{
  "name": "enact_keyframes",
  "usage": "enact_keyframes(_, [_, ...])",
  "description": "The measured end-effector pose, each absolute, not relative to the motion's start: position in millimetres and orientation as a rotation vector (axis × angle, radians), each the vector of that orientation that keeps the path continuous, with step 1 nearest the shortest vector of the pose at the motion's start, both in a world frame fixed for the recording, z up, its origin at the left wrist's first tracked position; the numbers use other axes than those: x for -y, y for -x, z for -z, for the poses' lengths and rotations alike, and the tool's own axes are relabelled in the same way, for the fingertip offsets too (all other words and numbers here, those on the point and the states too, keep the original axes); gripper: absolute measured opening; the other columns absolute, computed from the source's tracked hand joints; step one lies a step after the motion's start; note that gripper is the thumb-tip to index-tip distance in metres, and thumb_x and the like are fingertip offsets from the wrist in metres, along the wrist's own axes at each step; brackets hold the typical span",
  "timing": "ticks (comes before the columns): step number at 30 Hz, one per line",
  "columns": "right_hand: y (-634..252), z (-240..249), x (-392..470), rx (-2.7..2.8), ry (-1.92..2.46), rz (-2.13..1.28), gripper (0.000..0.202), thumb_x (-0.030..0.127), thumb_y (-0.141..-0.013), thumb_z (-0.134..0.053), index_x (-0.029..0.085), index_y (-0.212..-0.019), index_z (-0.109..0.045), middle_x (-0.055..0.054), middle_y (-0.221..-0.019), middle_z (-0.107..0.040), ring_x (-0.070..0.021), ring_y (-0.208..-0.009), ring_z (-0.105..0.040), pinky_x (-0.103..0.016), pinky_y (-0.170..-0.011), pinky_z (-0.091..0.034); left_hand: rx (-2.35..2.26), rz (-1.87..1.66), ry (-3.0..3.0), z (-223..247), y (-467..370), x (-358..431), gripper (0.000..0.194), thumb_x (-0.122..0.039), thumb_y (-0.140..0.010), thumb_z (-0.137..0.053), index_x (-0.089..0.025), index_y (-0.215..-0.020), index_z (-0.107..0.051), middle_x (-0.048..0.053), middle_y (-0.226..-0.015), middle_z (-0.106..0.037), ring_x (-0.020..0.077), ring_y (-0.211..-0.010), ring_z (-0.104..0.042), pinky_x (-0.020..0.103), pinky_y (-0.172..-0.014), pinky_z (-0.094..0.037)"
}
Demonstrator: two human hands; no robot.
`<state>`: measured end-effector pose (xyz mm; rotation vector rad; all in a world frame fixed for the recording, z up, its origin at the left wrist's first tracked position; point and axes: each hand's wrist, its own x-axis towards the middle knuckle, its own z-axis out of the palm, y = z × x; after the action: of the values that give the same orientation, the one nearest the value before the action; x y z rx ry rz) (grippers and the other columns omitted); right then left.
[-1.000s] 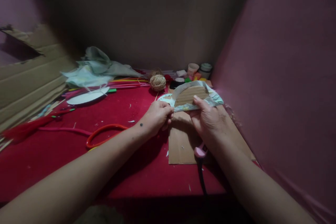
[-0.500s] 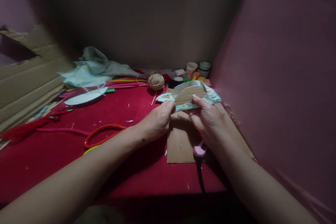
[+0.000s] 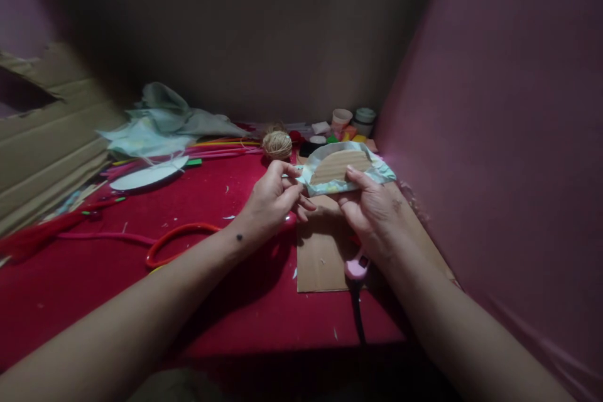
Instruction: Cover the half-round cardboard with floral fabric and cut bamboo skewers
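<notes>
Over the table, my right hand holds a piece of corrugated cardboard with a rounded top. Its thumb presses on the cardboard face and the fingers are behind. Pale blue patterned fabric is folded around the cardboard's edge. At the left end of this piece is my left hand, its fingers apart and loosely bent. The fingertips are close to the fabric; whether they touch it I cannot tell. Under my right hand lies a pink tool with a black cord, partly hidden by the wrist.
A flat cardboard sheet lies on the red tablecloth. Behind are a twine ball, small tubs and crumpled fabric. To the left are a white oval, a red loop and a cardboard wall. A pink wall bounds the right.
My left hand has loosened its pinch at the cardboard's left end and moved slightly left, its fingers spreading. My right hand keeps its hold. The whole view has shifted slightly.
</notes>
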<state>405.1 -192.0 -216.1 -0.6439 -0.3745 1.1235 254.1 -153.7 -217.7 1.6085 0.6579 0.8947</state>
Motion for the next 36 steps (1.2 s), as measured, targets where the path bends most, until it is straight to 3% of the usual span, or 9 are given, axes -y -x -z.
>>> enact_keyframes(6, [-404.3,214.8,193.4,0.360,0.649,-1.102,0.022,0.005,-0.074,-0.057,0.018,-0.092,-0.061,-0.001,-0.084,-0.068,-0.0162,-0.087,-0.063,-0.037,-0.089,-0.052,-0.705,-0.867,-1.392,212.5,-257.9,155.5,0.029,-0.015,-0.077,-0.062,-0.018,-0.091,-0.037,0.000,-0.062,-0.068,0.0156,-0.046,-0.065,0.023,-0.045,-0.050])
enact_keyframes(13, [-404.0,219.6,193.4,0.402,0.636,-1.165,0.023,0.006,-0.073,-0.058,0.019,-0.092,-0.061,-0.001,-0.084,-0.067,-0.0184,-0.088,-0.063,-0.040,-0.086,-0.052,-0.654,-0.871,-1.506,217.3,-257.0,149.1,0.041,-0.016,-0.070,-0.069,-0.021,-0.092,-0.035,-0.007,-0.053,-0.060,0.0215,-0.050,-0.067,0.027,-0.041,-0.054])
enact_keyframes(21, [-399.8,217.2,197.3,0.461,0.655,-1.192,0.024,0.008,-0.074,-0.057,0.020,-0.095,-0.060,-0.003,-0.086,-0.067,-0.0192,-0.088,-0.063,-0.042,-0.084,-0.053,-0.749,-0.861,-1.706,217.1,-256.8,151.2,0.040,-0.015,-0.073,-0.068,-0.023,-0.093,-0.034,-0.008,-0.050,-0.059,0.0164,-0.039,-0.060,0.022,-0.035,-0.047])
enact_keyframes(25, [-398.4,217.6,197.4,0.414,0.664,-1.207,0.022,0.006,-0.073,-0.058,0.019,-0.091,-0.060,-0.003,-0.084,-0.067,-0.0190,-0.087,-0.062,-0.042,-0.084,-0.053,-0.893,-0.937,-1.958,219.2,-258.5,151.8,0.040,-0.016,-0.070,-0.072,-0.022,-0.087,-0.036,-0.008,-0.051,-0.055,0.0118,-0.041,-0.056,0.020,-0.042,-0.040])
enact_keyframes(30, [-395.7,220.0,195.0,0.415,0.688,-1.236,0.013,0.006,-0.071,-0.060,0.018,-0.079,-0.058,-0.001,-0.075,-0.064,-0.0168,-0.082,-0.061,-0.038,-0.083,-0.053,-1.069,-1.169,-2.240,216.2,-256.1,151.6,0.058,-0.040,-0.057,-0.083,-0.020,-0.091,-0.042,-0.006,-0.064,-0.050,0.0125,-0.053,-0.052,0.023,-0.051,-0.035])
enact_keyframes(33, [-395.6,219.4,195.2,0.437,0.671,-1.221,0.014,0.005,-0.071,-0.060,0.017,-0.078,-0.059,-0.001,-0.074,-0.064,-0.0171,-0.083,-0.062,-0.038,-0.085,-0.053,-0.960,-1.336,-2.170,209.3,-251.8,150.5,0.052,-0.046,-0.069,-0.074,-0.020,-0.101,-0.042,-0.005,-0.069,-0.050,0.0107,-0.053,-0.050,0.023,-0.051,-0.036])
enact_keyframes(36, [-398.4,218.0,196.1,0.445,0.660,-1.204,0.019,0.005,-0.072,-0.059,0.018,-0.085,-0.061,-0.002,-0.080,-0.067,-0.0195,-0.089,-0.063,-0.041,-0.086,-0.053,-0.826,-1.476,-1.889,203.6,-248.1,147.8,0.032,-0.034,-0.075,-0.069,-0.021,-0.090,-0.044,-0.006,-0.065,-0.051,0.0080,-0.049,-0.049,0.020,-0.048,-0.039])
